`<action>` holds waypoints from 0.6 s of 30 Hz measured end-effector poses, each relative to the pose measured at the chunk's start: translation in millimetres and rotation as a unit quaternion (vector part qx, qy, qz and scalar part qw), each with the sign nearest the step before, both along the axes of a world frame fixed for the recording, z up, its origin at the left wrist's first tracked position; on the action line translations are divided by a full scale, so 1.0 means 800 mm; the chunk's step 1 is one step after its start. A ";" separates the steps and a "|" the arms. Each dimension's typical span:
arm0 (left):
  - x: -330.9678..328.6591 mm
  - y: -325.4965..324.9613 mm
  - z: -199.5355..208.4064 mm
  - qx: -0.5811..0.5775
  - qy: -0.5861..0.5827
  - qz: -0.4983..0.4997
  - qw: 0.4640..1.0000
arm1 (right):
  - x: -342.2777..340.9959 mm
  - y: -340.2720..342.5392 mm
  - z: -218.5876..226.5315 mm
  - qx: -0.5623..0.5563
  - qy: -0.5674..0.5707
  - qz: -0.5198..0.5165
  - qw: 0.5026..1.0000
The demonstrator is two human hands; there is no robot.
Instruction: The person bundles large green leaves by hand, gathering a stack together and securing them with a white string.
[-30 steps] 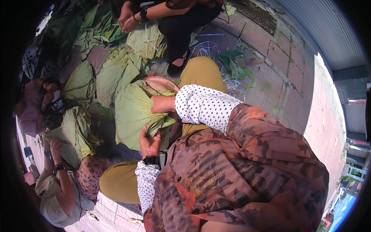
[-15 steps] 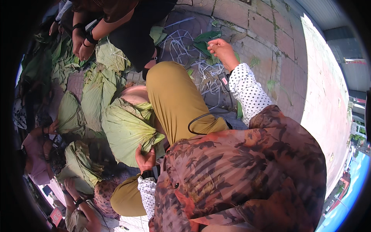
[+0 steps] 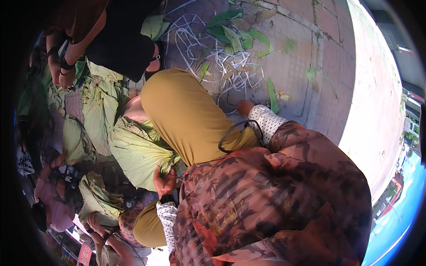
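Note:
My left hand [image 3: 165,181] is closed round the gathered stem end of a bundle of large pale-green leaves [image 3: 135,148]. The bundle fans out to the left across my lap, its veins running to the grip. Beside my raised knee, my right hand [image 3: 244,107] hangs low near the pavement. Its fingers are turned away and hidden. Just past it lies a loose tangle of white strips [image 3: 213,55], one strand of which reaches close to the hand.
Part of a pink basin [image 3: 136,110] shows behind my knee. More leaf bundles [image 3: 101,113] lie to the left, where other people sit; one person's hands [image 3: 60,75] are at upper left. Torn green leaf pieces [image 3: 225,35] lie scattered on the paving.
My right hand has dropped from a raised position down beside my knee. The left hand keeps its grip on the leaves. The whole view has shifted a little.

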State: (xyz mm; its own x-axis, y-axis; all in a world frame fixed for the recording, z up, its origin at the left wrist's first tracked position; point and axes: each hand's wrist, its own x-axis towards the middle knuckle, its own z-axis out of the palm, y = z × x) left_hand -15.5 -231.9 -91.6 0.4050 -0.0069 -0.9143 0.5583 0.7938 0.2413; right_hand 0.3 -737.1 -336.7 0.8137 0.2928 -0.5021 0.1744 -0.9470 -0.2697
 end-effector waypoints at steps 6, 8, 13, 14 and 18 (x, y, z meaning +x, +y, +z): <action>-0.005 0.010 0.003 0.016 0.027 0.013 0.999 | 0.055 -0.018 0.088 -0.032 0.102 -0.361 0.927; -0.005 0.011 0.005 0.012 0.030 0.009 0.999 | 0.063 -0.027 0.093 -0.024 0.084 -0.410 0.908; 0.003 0.006 0.003 0.025 0.036 -0.007 0.999 | 0.076 -0.070 0.067 -0.021 0.142 -0.377 0.915; 0.005 0.005 0.000 0.025 0.036 -0.011 0.999 | 0.071 -0.077 0.057 -0.020 0.145 -0.353 0.924; -0.009 0.015 0.012 0.047 0.026 0.018 0.998 | 0.100 -0.053 0.074 -0.021 0.124 -0.311 0.942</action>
